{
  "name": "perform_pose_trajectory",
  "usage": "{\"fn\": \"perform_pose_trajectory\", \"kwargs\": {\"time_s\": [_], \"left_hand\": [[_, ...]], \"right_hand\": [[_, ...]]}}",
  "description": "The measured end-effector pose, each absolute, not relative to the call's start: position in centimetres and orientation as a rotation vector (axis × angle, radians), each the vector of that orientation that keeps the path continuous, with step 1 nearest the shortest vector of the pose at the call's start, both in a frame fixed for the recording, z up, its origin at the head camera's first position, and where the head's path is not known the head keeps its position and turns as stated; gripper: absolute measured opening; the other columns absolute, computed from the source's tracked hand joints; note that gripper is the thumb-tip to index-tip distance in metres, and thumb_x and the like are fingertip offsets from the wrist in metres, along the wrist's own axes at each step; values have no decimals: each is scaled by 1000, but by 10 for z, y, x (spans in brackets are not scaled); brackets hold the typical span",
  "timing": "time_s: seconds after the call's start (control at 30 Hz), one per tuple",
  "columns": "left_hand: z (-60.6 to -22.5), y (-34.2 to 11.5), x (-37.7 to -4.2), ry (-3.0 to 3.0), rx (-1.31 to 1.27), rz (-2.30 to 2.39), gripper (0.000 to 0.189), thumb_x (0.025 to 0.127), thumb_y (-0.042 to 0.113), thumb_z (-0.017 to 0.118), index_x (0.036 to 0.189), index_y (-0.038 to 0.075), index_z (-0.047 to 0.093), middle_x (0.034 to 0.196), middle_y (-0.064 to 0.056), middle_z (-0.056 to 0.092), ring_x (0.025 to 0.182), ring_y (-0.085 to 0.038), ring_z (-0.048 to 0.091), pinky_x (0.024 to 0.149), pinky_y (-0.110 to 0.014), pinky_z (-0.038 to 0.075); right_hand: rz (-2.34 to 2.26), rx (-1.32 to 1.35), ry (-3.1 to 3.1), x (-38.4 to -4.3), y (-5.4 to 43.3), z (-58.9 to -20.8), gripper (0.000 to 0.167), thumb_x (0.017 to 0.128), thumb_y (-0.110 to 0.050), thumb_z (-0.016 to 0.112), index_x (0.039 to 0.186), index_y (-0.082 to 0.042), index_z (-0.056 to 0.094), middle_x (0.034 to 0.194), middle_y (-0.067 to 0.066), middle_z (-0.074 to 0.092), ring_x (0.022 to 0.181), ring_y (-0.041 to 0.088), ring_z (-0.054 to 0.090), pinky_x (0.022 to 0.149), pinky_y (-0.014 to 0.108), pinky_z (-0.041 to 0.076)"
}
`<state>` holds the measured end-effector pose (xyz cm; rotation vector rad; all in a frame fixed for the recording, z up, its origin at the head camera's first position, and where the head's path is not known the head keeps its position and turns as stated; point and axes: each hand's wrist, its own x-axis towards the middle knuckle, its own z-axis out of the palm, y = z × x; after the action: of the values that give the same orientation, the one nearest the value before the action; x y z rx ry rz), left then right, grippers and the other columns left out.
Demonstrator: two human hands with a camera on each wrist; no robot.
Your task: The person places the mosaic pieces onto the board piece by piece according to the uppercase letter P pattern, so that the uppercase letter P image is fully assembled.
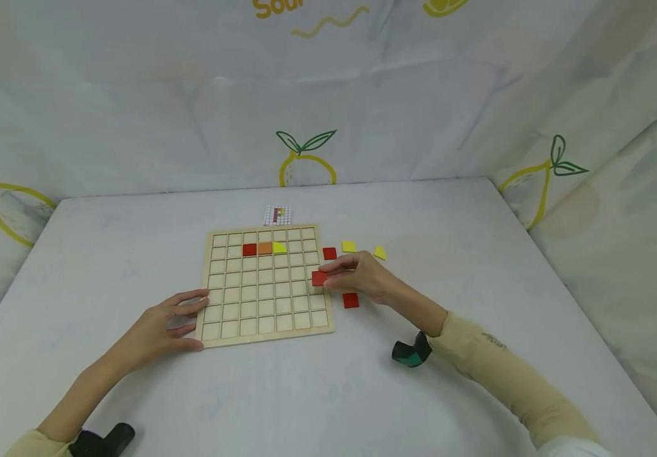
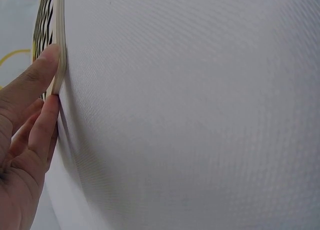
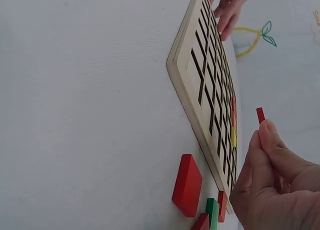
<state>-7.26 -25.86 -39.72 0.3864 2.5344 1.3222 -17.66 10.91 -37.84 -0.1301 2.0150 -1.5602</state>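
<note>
A square wooden grid board (image 1: 265, 285) lies on the table. In its upper part sit a red square tile (image 1: 249, 249), an orange tile (image 1: 265, 248) and a yellow tile (image 1: 279, 247) with a slanted side, in a row. My left hand (image 1: 171, 324) touches the board's left edge, its thumb at the near corner and fingers fairly straight. Between thumb and fingers my right hand (image 1: 357, 276) pinches a red square tile (image 1: 318, 278), raised over the board's right edge. The right wrist view shows this tile (image 3: 260, 115) edge-on at the fingertips.
Loose tiles lie right of the board: red ones (image 1: 351, 300) (image 1: 329, 253), yellow ones (image 1: 348, 246) (image 1: 380, 253), and a green one (image 3: 212, 213) seen in the right wrist view. A small card (image 1: 278, 215) with a coloured grid pattern lies behind the board.
</note>
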Motion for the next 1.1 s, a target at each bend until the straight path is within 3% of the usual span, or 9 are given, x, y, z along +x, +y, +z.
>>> {"fn": "perform_pose_trajectory", "kwargs": {"time_s": [0.53,0.87,1.1], "left_hand": [[-397,-258,-73,2553,383,1290,75,69,10,84,132,-12,50,148,-20,35,124,-43,46,86,-25,57],[-396,-259,-73,2532,388,1326,74,69,9,83,132,-12,50,148,-21,35,123,-43,46,87,-26,57],[-397,-259,-73,2593,416,1244,74,70,12,83,131,-12,51,146,-21,37,120,-43,49,86,-24,57]], "right_hand": [[-1525,-226,2070,-198,60,-377,31,81,-4,76,112,-3,70,104,7,67,93,15,59,74,15,53],[-1715,-168,1940,-201,31,-383,31,82,4,73,112,6,66,92,7,67,79,10,63,83,28,60],[-1613,-223,2132,-200,16,-389,26,80,-2,76,106,2,70,92,10,70,82,11,63,73,16,57]]}}
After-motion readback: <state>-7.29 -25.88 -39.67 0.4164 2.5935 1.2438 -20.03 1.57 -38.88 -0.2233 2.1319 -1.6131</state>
